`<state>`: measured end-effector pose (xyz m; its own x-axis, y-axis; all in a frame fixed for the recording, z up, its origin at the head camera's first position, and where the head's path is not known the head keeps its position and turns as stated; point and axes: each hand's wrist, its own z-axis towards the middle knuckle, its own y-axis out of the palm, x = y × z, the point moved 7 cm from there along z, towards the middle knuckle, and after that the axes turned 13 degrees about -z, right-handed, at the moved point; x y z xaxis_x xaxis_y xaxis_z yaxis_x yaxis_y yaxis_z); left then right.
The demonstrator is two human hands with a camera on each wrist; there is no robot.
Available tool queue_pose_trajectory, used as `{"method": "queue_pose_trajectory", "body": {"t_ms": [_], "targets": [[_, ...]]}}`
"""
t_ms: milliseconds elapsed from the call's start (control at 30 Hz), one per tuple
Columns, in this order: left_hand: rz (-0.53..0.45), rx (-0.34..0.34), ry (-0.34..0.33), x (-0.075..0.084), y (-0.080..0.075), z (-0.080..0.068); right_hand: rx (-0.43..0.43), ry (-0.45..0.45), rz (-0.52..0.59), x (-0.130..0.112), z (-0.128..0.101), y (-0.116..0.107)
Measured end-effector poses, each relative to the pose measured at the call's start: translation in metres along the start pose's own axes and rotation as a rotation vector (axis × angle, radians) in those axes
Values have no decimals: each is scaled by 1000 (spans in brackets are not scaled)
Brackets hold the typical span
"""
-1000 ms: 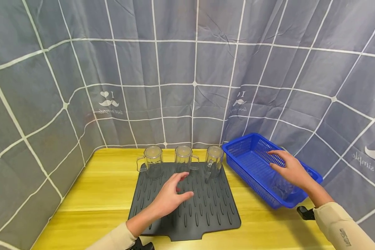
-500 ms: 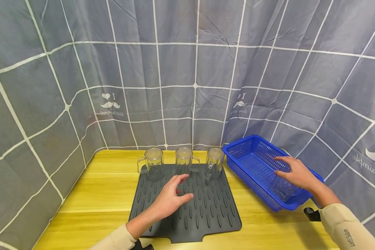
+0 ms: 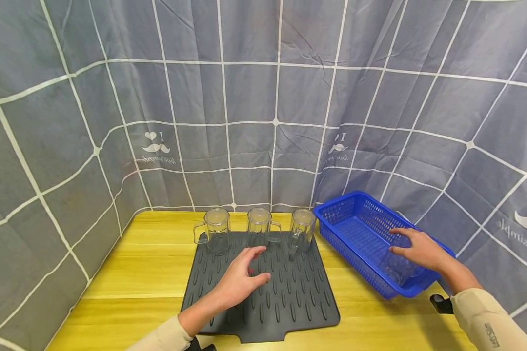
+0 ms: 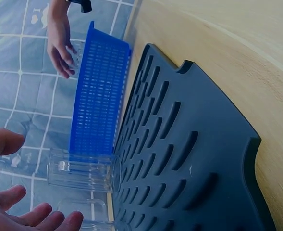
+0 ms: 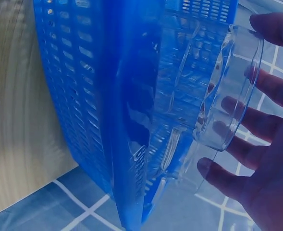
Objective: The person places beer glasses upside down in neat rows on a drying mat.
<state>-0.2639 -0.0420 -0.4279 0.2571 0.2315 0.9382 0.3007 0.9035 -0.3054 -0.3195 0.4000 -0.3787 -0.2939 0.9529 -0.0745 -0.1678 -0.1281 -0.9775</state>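
Note:
My right hand reaches over the near end of a blue perforated basket. In the right wrist view, its spread thumb and fingers stand around the end of a clear glass mug in the basket; some fingers show through the glass. Above a dark ribbed drying mat hovers my left hand, fingers loosely bent and holding nothing. Along the mat's far edge, a left mug, a middle mug and a right mug stand base up.
The yellow wood-grain table extends left of the mat. A grey curtain with white grid lines encloses the back and sides. The basket stands at an angle right of the mat, its far end close to the curtain.
My right hand has moved slightly right and lowered toward the glass mug in the basket. The left hand keeps nearly the same place, and the standing mugs have not moved.

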Motion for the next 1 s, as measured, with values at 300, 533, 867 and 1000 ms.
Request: {"method": "queue_pose_trajectory", "body": {"t_ms": [300,533,867,1000], "targets": [[0,4,-2,-1,-2,-1,-22,23,-92,1,-3,-2],[-4,7,-13,-3,-4,-3,-33,27,-217,-5,-6,-3],[-12,14,-5,-3,-5,-1,-38,16,-219,-9,-8,-5],[-16,10,-6,-4,-5,-2,-45,18,-235,-14,-10,-4]]}}
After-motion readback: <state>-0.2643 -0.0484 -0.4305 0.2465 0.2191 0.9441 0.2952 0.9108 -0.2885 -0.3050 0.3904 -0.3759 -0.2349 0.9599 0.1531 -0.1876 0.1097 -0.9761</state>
